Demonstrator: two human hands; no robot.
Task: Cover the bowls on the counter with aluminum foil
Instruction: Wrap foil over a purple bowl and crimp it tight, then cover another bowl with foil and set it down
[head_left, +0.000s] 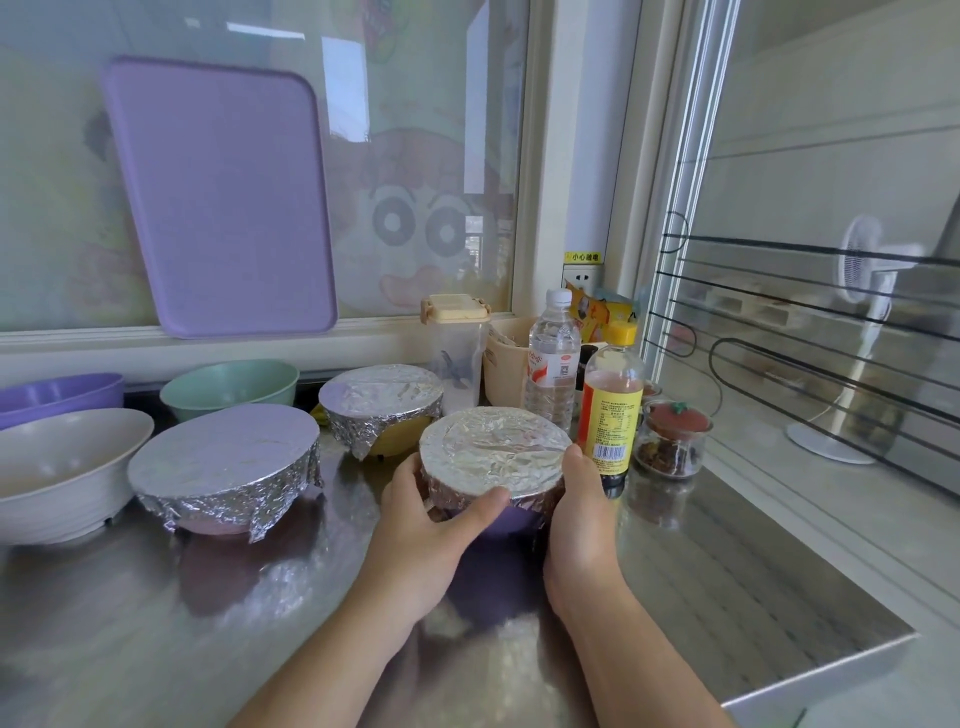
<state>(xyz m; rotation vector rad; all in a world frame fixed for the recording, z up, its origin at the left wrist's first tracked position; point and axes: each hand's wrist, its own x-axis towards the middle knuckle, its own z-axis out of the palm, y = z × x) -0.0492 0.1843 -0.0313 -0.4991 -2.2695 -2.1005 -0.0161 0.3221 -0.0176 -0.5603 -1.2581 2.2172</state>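
**Third bowl sealed under two hands**

Both forearms reach in from the bottom edge to a small purple bowl (498, 519) on the steel counter (727, 597). Its foil (493, 449) is stretched flat over the top and folded down the sides. The left hand (431, 512) curls round the near-left wall, thumb lying along the rim; the right hand (576, 512) cups the right wall, thumb tip at the foil's edge. By my reading the hands sit opposite each other to squeeze the foil skirt tight all round while keeping the bowl from sliding.

Two more covered bowls stand behind: a wide one (223, 467) to the left and a yellow one (382, 410) further back. Three bowls at the far left are not yet covered: white (67, 467), green (228, 387), purple (57, 395). They are likely next.

Just right of the held bowl stand a sauce bottle (610, 405) and a water bottle (553, 364); their labels are too small to read. A yellow sticker (584, 256) above the socket carries Chinese characters that seem to warn of electric shock.
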